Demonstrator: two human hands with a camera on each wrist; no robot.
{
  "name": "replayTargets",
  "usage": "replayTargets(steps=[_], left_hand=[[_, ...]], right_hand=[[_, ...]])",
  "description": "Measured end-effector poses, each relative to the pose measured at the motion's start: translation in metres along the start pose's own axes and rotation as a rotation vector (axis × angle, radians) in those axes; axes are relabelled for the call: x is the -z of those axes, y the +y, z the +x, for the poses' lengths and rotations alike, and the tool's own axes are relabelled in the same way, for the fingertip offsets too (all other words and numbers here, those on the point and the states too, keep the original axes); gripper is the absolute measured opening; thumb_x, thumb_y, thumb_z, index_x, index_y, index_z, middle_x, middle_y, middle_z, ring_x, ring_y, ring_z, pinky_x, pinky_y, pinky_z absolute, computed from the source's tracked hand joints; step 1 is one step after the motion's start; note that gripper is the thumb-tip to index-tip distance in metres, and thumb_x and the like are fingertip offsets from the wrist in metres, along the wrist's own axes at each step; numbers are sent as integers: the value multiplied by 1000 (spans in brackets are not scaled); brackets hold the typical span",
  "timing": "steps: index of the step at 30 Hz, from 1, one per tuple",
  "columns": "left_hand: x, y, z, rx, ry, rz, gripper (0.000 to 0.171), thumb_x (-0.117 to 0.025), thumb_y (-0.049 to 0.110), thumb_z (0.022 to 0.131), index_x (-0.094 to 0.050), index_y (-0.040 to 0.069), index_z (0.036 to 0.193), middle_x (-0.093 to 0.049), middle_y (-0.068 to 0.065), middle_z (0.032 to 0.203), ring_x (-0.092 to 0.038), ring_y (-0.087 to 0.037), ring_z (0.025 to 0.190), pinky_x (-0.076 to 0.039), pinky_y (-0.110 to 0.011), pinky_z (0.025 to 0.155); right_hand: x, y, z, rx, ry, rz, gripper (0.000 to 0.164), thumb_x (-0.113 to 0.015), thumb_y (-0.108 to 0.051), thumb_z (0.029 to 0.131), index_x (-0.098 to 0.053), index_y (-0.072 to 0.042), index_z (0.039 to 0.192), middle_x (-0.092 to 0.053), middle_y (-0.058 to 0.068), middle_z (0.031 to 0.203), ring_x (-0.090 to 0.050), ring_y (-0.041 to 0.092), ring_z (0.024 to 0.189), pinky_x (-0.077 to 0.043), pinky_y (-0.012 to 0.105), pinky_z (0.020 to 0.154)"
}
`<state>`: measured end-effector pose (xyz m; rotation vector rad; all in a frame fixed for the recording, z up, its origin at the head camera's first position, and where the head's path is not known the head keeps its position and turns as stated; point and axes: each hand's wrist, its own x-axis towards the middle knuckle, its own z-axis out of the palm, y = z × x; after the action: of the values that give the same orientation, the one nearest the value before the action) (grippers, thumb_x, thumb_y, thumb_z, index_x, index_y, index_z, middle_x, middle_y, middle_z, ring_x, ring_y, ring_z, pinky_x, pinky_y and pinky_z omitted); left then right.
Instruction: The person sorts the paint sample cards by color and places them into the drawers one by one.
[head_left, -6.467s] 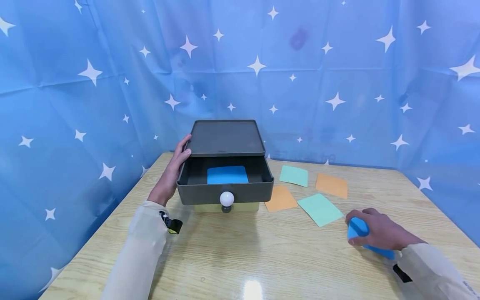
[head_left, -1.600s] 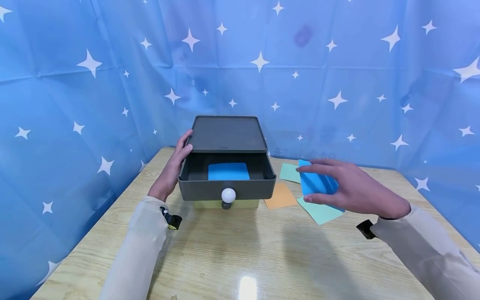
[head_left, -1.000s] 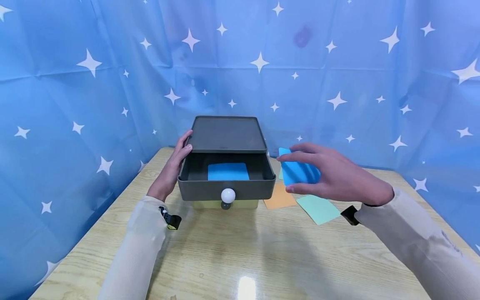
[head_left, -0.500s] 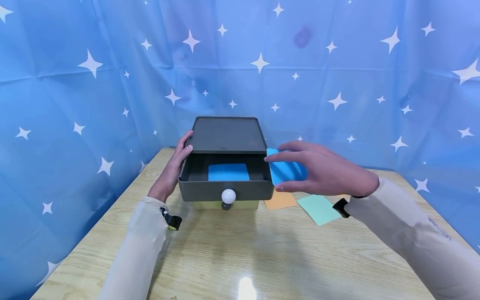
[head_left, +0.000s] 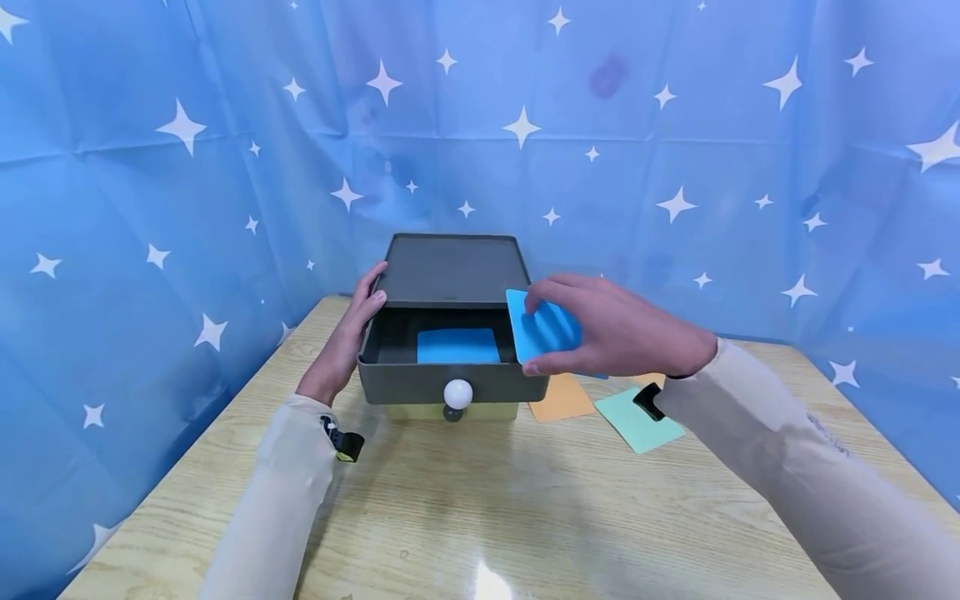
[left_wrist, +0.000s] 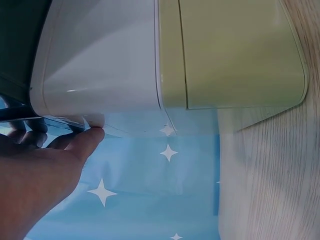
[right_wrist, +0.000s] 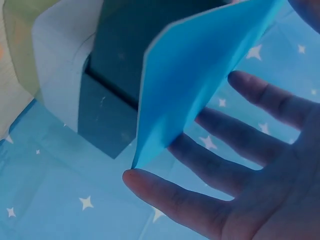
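My right hand (head_left: 615, 329) holds a blue square card (head_left: 543, 327) between thumb and fingers. The card stands tilted over the right end of the pulled-out dark grey top drawer (head_left: 435, 383). In the right wrist view the card (right_wrist: 195, 75) bows slightly, with fingertips at its lower edge. A second blue card (head_left: 457, 346) lies inside the drawer. My left hand (head_left: 345, 337) rests against the left side of the drawer cabinet (head_left: 457, 267), near its top. From the left wrist view, the left thumb and fingers (left_wrist: 85, 145) touch the cabinet, whose lower drawers are white and yellow.
A white round knob (head_left: 458, 393) sits on the drawer front, with a dark knob below it. To the right on the wooden table (head_left: 420, 508) lie an orange card (head_left: 561, 400) and a mint-green card (head_left: 637, 421); more cards are partly behind my right arm. A starry blue cloth (head_left: 637, 167) hangs behind.
My right hand has picked the blue card up from the right of the table and carried it left to the drawer's right end. My left hand has stayed on the cabinet.
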<state>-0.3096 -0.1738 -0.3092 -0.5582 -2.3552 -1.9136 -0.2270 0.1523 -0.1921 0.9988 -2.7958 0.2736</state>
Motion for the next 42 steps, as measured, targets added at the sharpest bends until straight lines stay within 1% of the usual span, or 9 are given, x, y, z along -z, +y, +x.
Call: replayTargets(steps=[6,13,16,19,23,29,30,35,42], left_hand=[[0,1,-1,8,-2,13,59,-29,53,105,-8,44,160,7,16,169,6,-18,158,0,-61,126],[0,1,-1,7,-1,10,59,-29,54,105,-9,45,159,8,17,169,6,-17,158,-1,-61,126],[-1,1,-1,4,-3,11,59,-29,53,105,-9,44,160,8,17,169,6,-17,158,-1,-60,126],[-1,1,-1,2,-3,12,59,-29,53,105,-9,45,159,8,16,169,5,-18,158,-3,-61,126],[-1,2,-1,-4,-6,9,58,-29,53,105,-8,45,159,8,15,169,5,-18,158,-4,-61,126],[0,2,-2,-6,-3,12,58,-28,52,106,-8,43,160,8,16,169,7,-18,158,1,-59,126],[0,2,-2,-4,-2,14,58,-28,52,106,-8,44,160,8,16,169,7,-18,158,1,-60,126],[-1,3,-2,-1,-3,7,59,-28,52,105,-8,44,160,8,15,169,5,-19,158,-2,-61,126],[-1,2,-3,2,-7,11,59,-28,53,105,-8,44,160,8,15,169,5,-19,158,-3,-61,126]], right_hand=[[0,-14,13,49,-20,8,55,-82,-52,78,-61,-22,119,-62,-1,124,-58,22,108,-58,36,81],[-3,-31,31,71,-46,32,56,-81,-55,78,-61,-23,120,-62,-2,127,-59,22,106,-55,36,83],[-7,-34,37,92,-54,43,56,-80,-55,79,-61,-23,119,-62,-2,129,-59,22,107,-55,36,85],[-10,-36,41,111,-61,43,54,-80,-54,80,-62,-22,119,-64,-3,126,-60,20,105,-53,35,85],[-14,-37,44,143,-60,33,49,-77,-51,83,-64,-20,118,-67,-2,120,-61,18,100,-52,35,82],[-19,-37,46,185,-72,65,38,-71,-41,92,-68,-14,118,-72,2,118,-68,20,101,-54,38,88],[-20,-36,46,184,-76,66,38,-71,-41,93,-68,-13,118,-72,3,119,-68,21,103,-54,38,90],[-23,-32,46,171,-69,69,34,-71,-38,93,-69,-13,116,-73,4,116,-68,22,103,-55,38,91],[-23,-30,43,170,-63,84,33,-71,-37,93,-70,-12,115,-74,4,114,-69,22,101,-55,38,91]])
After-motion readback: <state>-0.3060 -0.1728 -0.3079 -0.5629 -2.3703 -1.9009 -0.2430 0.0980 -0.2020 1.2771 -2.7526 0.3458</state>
